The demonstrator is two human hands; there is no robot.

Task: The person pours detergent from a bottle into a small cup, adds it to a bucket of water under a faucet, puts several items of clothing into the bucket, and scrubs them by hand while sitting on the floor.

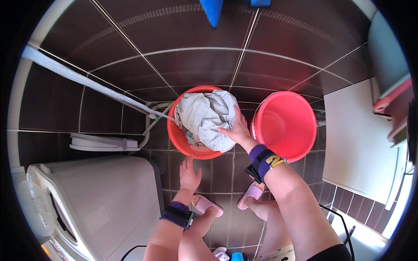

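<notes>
A crumpled pale grey-white cloth (207,115) is heaped in an orange-red basin (174,138) on the tiled floor by the wall. Below the cloth, smaller bits of fabric (190,138) show inside the basin; the heap hides most of them. My right hand (237,127) lies against the right side of the cloth, its thumb and fingers spread apart. Just in front of the basin's near rim, my left hand (189,175) is held with fingers stretched out and nothing in it. To the right stands a red-pink bucket (285,126), no contents visible in it.
A light grey appliance (102,204) stands at the left. A pale hose (87,78) slants from the upper left to the basin. At the right is a white cabinet (357,139). My feet in pink slippers (209,205) are on the floor, and blue items (212,13) hang above.
</notes>
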